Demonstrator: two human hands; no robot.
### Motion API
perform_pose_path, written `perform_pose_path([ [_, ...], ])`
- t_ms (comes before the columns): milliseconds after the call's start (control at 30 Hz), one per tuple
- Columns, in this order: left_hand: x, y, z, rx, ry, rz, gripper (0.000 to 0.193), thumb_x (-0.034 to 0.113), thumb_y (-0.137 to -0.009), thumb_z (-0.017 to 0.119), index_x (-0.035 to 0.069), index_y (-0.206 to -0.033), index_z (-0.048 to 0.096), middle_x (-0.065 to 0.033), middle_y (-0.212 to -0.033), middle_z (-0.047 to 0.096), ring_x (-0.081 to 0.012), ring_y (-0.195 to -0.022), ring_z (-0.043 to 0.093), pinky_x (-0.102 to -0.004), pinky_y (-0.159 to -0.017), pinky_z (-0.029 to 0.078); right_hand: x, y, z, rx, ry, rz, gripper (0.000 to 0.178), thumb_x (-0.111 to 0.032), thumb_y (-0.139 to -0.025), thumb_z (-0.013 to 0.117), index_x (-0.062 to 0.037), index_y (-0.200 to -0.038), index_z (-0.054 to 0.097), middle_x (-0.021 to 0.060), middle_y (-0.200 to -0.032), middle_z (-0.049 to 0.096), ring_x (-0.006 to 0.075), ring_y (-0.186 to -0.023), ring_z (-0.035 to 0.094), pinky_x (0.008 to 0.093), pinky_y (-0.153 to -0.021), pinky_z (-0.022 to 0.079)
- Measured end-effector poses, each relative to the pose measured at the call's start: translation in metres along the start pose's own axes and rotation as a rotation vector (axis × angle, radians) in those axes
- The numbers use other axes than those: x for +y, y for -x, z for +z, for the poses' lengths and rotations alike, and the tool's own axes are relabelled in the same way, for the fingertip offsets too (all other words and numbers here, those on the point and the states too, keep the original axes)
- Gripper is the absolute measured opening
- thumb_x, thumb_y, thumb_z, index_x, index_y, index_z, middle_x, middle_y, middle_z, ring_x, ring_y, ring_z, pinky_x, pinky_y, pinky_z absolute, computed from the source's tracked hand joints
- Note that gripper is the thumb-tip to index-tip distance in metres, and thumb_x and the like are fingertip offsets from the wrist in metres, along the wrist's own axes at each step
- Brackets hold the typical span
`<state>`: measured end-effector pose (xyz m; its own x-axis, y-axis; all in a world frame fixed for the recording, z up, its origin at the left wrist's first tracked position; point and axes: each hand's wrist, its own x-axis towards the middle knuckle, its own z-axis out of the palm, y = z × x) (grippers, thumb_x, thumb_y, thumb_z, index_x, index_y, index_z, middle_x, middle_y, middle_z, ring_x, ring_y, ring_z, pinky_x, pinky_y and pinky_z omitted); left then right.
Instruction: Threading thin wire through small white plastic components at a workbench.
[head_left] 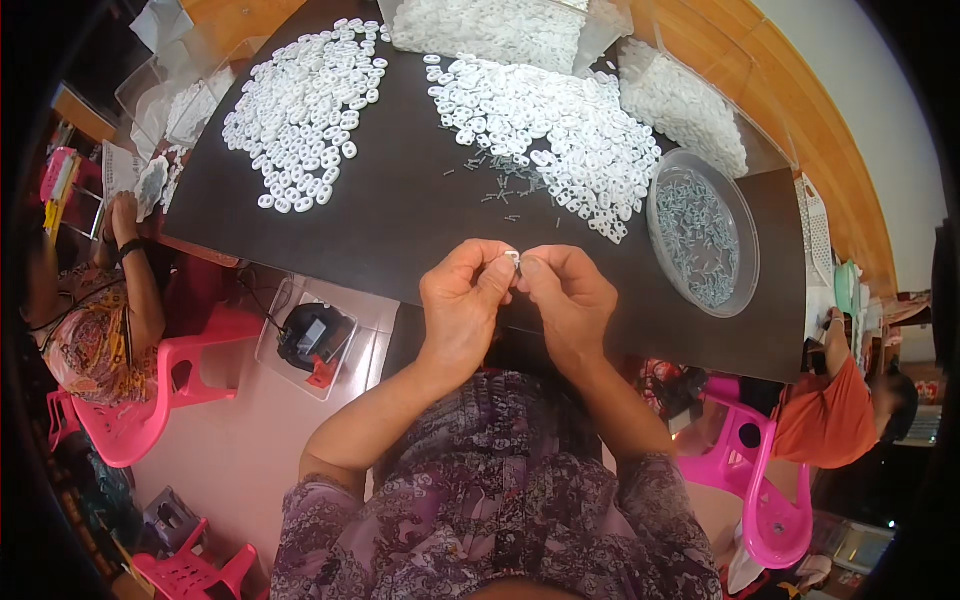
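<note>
My left hand and my right hand meet above the front part of a dark table. Between the fingertips of both is a small white plastic piece, mostly covered by my fingers. Beyond my hands lies a pile of small white plastic parts, with loose grey screws scattered at its near edge. A separate pile of oval white pieces with two holes spreads over the table's left side. To the right, a round clear tub holds many more grey screws.
Clear bins of white parts line the back of the table. Pink plastic chairs stand at both sides. A person in a patterned top works at the left; another in orange is at the right. An open clear box sits below the table edge.
</note>
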<state>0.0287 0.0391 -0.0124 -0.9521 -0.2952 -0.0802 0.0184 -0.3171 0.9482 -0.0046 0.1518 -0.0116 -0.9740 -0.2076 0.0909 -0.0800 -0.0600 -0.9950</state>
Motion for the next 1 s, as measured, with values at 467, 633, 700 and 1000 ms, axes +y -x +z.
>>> perform_pose_path([
  [467, -0.017, -0.006, 0.007, 0.178, -0.131, 0.251, 0.005, 0.0, -0.085, 0.058, -0.003, -0.085, 0.062, -0.0037, -0.072, 0.056, -0.0084, -0.06, 0.051, -0.0227, -0.054, 0.041, 0.006, -0.009, 0.008, 0.034, 0.221, -0.146, 0.006, -0.004, -0.086, 0.059, 0.0009, -0.084, 0.06, 0.0019, -0.074, 0.059, 0.0054, -0.066, 0.053, 0.0212, -0.06, 0.044],
  [633, -0.022, -0.011, 0.005, 0.15, -0.145, 0.251, 0.006, 0.001, -0.086, 0.058, -0.004, -0.087, 0.062, -0.0028, -0.074, 0.056, -0.008, -0.06, 0.05, -0.0222, -0.053, 0.041, 0.008, -0.013, 0.005, -0.012, 0.258, -0.115, 0.012, -0.01, -0.087, 0.059, 0.0017, -0.085, 0.06, 0.0025, -0.073, 0.059, 0.0062, -0.066, 0.052, 0.0213, -0.059, 0.044],
  [700, -0.022, -0.012, 0.003, 0.109, -0.081, 0.221, 0.007, 0.001, -0.087, 0.057, -0.004, -0.089, 0.062, -0.0024, -0.076, 0.057, -0.0076, -0.061, 0.05, -0.0215, -0.054, 0.041, 0.009, -0.016, 0.001, -0.031, 0.293, -0.133, 0.012, -0.01, -0.087, 0.059, 0.002, -0.086, 0.06, 0.0028, -0.073, 0.059, 0.0064, -0.066, 0.053, 0.0215, -0.059, 0.044],
  [1000, -0.004, -0.017, -0.009, 0.045, 0.066, 0.052, 0.014, 0.005, -0.088, 0.057, -0.001, -0.1, 0.062, -0.0036, -0.076, 0.061, -0.0059, -0.061, 0.053, -0.0185, -0.052, 0.042, -0.001, -0.021, -0.01, -0.07, 0.349, -0.228, 0.013, -0.008, -0.09, 0.054, 0.0012, -0.094, 0.062, 0.0039, -0.077, 0.062, 0.0069, -0.07, 0.054, 0.0225, -0.063, 0.046],
])
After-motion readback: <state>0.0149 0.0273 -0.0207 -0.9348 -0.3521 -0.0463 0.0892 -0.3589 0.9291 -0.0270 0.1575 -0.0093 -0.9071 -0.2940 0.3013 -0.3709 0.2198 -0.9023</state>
